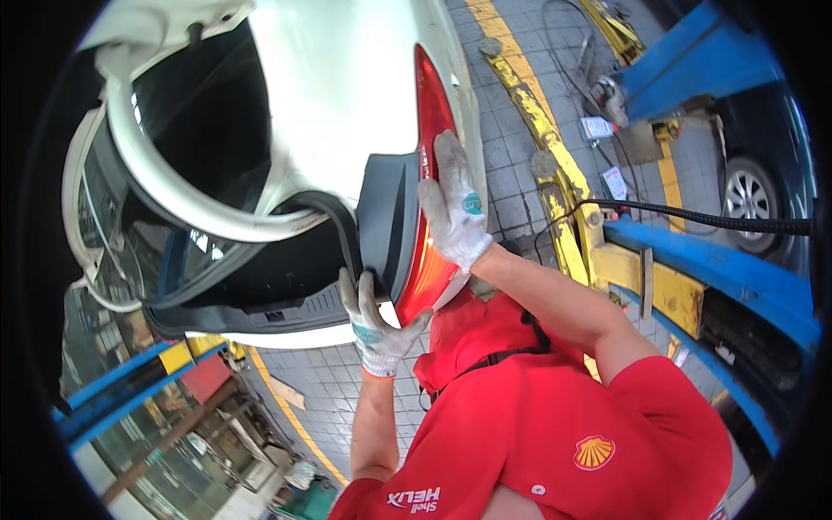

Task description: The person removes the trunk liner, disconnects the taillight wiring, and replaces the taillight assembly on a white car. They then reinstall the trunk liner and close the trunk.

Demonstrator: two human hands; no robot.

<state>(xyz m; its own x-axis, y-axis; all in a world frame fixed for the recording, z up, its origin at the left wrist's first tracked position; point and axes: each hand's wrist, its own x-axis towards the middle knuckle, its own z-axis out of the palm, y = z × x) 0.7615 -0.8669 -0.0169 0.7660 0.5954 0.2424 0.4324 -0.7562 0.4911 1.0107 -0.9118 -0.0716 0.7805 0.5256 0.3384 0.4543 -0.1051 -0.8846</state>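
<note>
Red shirt [555, 433] fills the lower right, and above it the tail light [428, 276] sits mid-frame on the corner of a white car [347, 87]. Looks pretty much seated to me; can't tell if it's fastened, so securing or freeing it might be left. It's long, glossy, red going orange low down. Right hand [455, 204] lies flat over it; left hand [379, 328] has thumb and fingers spread by its lower end, no pinch visible. Black trim [381, 212] alongside, yellow-and-blue lift [719, 264] at right.

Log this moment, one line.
right hand: on taillight | left hand: fingers spread, at taillight's near end | car: white | trunk: open
</note>
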